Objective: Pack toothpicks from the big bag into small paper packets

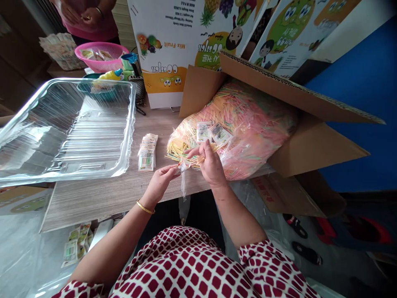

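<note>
My left hand (165,179) is closed in a pinch at the edge of the clear plastic bag, on something small that I cannot make out. My right hand (212,164) is curled over the bag opening, its fingers round some thin pale sticks (217,147). Loose yellow and green sticks (178,148) lie at the mouth of the large clear bag (248,124), full of pink and orange sticks. Two small printed packets (204,131) rest on the bag just beyond my right hand. A stack of similar packets (146,159) lies on the table left of the bag.
A big clear plastic tray (124,163) covers the left of the table (102,203). An open cardboard box (297,99) surrounds the bag. Printed cartons (164,62) stand behind. At the back left are a pink basket (102,62), a yellow bottle (110,75) and another person (89,20).
</note>
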`<state>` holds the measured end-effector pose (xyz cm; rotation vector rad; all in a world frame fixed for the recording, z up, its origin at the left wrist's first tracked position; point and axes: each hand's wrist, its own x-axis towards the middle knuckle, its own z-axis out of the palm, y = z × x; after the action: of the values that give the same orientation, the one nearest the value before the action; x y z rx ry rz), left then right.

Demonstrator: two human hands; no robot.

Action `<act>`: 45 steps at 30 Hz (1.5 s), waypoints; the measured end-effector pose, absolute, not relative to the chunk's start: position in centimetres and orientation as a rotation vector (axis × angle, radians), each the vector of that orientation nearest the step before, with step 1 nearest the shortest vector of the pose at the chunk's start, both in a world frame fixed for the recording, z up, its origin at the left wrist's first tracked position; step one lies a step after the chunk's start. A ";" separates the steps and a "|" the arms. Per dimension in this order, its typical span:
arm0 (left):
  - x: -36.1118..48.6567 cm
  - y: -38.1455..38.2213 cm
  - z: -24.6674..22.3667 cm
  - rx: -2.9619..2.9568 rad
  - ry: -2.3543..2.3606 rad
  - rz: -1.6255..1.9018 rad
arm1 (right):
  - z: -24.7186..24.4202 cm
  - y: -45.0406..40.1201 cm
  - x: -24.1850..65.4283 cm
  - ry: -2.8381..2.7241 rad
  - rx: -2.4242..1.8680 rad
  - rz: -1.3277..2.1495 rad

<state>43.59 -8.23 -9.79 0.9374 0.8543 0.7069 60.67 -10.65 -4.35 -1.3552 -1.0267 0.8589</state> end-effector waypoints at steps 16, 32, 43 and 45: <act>43.7 -8.4 -9.9 0.929 0.852 0.761 | -7.0 -10.7 58.6 -1.267 -1.362 0.900; 44.0 -8.2 -10.4 0.850 0.834 0.742 | -6.8 -9.7 60.5 -1.370 -1.361 0.967; 43.3 -7.9 -11.8 0.957 0.903 0.809 | -7.6 -10.8 62.4 -1.090 -1.416 0.752; 42.9 -7.7 -12.2 0.875 0.909 0.834 | -8.1 -12.4 62.8 -1.293 -1.703 0.754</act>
<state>42.90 -7.66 -12.23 0.8754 0.9092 0.8339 62.77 -12.42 -8.10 -1.7025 -1.2927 0.7544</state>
